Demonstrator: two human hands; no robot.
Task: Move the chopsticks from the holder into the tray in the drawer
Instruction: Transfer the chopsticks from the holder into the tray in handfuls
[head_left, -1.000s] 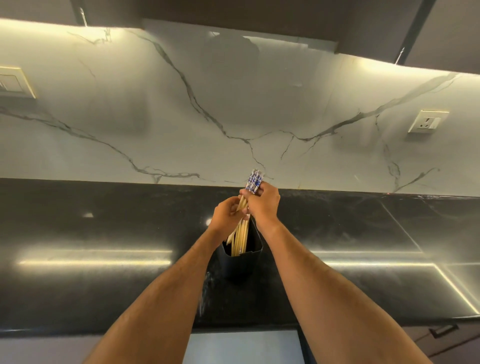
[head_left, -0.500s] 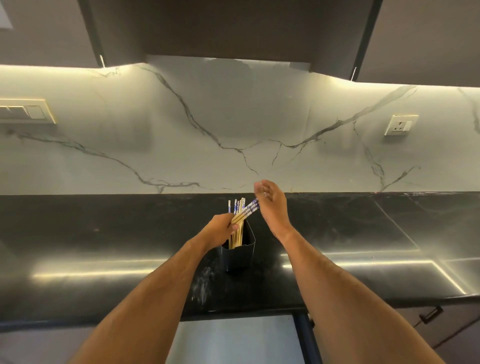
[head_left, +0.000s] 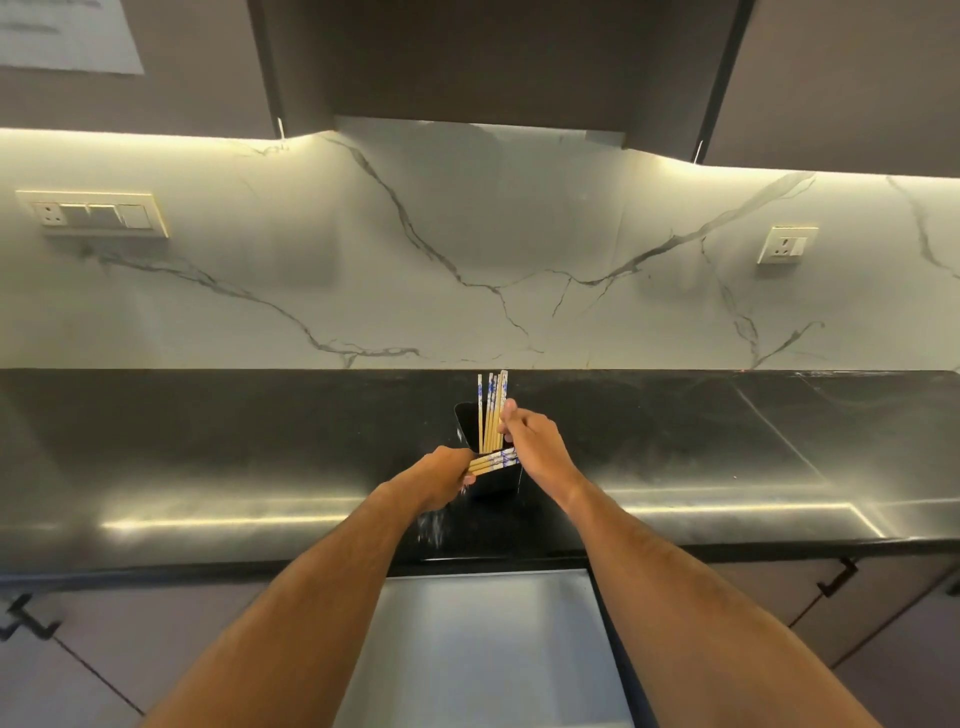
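We see both bare arms reaching fwd over the black countertop (head_left: 208, 457) to the dark holder (head_left: 470, 423), which stands on the counter about mid-frame, a little short of the marble backsplash (head_left: 467, 249). L hand (head_left: 445, 475) sits at the holder's near-left side w/ fingers curled round a small bundle of chopsticks (head_left: 493, 461); that bundle lies roughly horizontal across the holder's front, blue-and-white patterned ends pointing right. R hand (head_left: 530, 441) is at the holder's right rim, fingers curled and pinching the upright chopsticks (head_left: 492, 410) that stand in the holder w/ their patterned tops sticking up above the rim; how many it has pinched we can't tell. So the sticks are split: some upright in the holder, some out of it in the L hand, none in the drawer. Below the counter edge, btwn the two forearms, the open drawer (head_left: 483, 649) shows a pale grey inside; whether that surface is the tray we can't tell. Switch plate (head_left: 93, 214) on the wall at left, socket (head_left: 787, 244) at right, dark upper cabinets (head_left: 493, 57) overhead, lower cabinet fronts w/ black handles (head_left: 836, 577) either side of the drawer.
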